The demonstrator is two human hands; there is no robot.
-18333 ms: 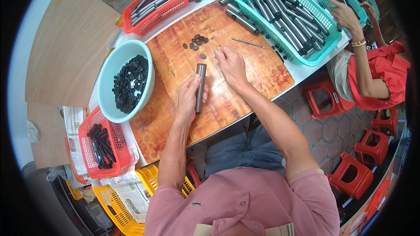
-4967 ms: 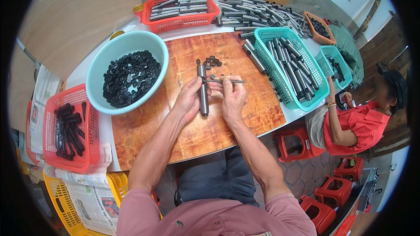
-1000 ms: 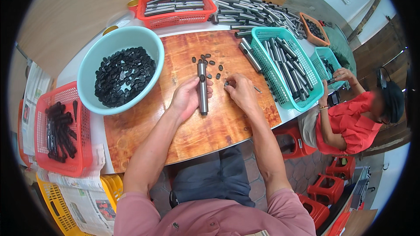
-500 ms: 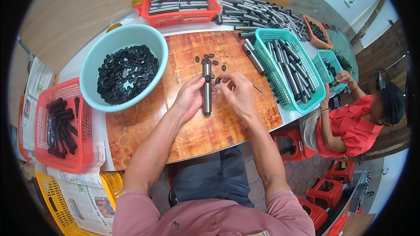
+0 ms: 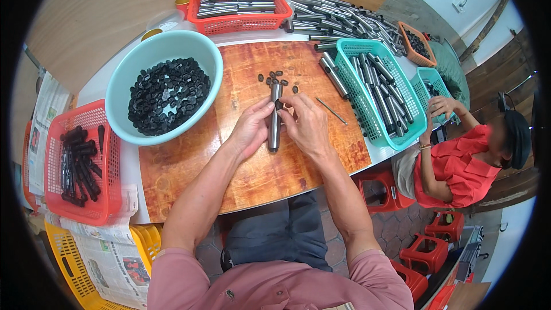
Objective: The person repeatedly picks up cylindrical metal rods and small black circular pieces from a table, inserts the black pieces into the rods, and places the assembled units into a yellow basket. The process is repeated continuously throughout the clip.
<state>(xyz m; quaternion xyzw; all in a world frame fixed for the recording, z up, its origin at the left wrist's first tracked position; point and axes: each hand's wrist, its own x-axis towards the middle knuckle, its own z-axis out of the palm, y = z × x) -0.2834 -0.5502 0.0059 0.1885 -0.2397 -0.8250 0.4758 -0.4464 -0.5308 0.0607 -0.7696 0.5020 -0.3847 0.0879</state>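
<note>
My left hand [image 5: 251, 129] is wrapped round a shiny metal tube [image 5: 274, 133] that stands lengthwise away from me over the wooden board. On the tube's upper half, my right hand [image 5: 306, 125] pinches a small black oval piece [image 5: 279, 105] against its side; the fingertips partly hide it. Just beyond the tube's far end lie several loose black oval pieces [image 5: 279, 73]. A thin metal rod [image 5: 331, 111] rests on the board to the right of my right hand.
A pale blue basin [image 5: 117, 74] of black pieces stands at left, above a red basket [image 5: 112, 195] of black parts. Tubes fill a red basket [image 5: 241, 25] at the back and a green basket [image 5: 379, 138] at right, beside a tube pile [image 5: 344, 17]. A person in red [image 5: 459, 172] sits at right.
My right hand has brought the black oval piece leftward from beside the tube onto it. The thin rod, mostly hidden before, now shows more fully. The co-worker's hands have shifted slightly.
</note>
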